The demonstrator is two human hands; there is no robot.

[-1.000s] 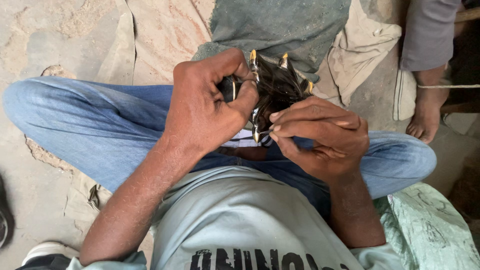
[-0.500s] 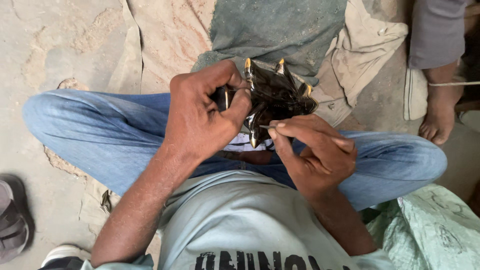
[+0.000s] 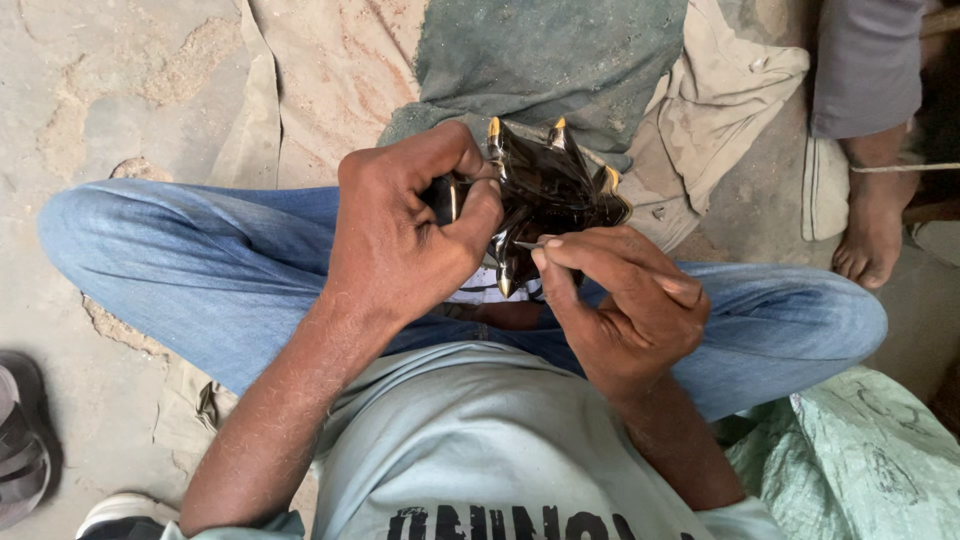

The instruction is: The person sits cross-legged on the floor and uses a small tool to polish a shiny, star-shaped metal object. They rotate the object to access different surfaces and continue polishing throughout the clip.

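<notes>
Left hand: wrapped around the left side of a dark glossy star-shaped piece, thumb and fingers closed tight on one of its arms; grip holding the piece.
Right hand: pinched on a thin pointed tool, thumb and forefinger closed narrow near its tip; grip holding the tool.
Star-shaped piece: held above the lap, between both hands, over crossed legs in blue jeans; several points tipped in a golden colour, tips facing up and down.
Tool tip: laid against the lower middle of the piece, just beside the left thumb.
Doing it well: judged best served by a steady left hold with the worked fold turned toward the eyes, short light strokes of the tip, and the left thumb kept just off the tool's path; too hard a push likely to dent or tear the thin shiny surface.
Around: stained cloth on the floor ahead; another person's bare foot at the right; a sandal at the left edge; a green sack at lower right.
Against half a second earlier: hands and piece in nearly the same pose; view shifted a little, sandal less in frame.
</notes>
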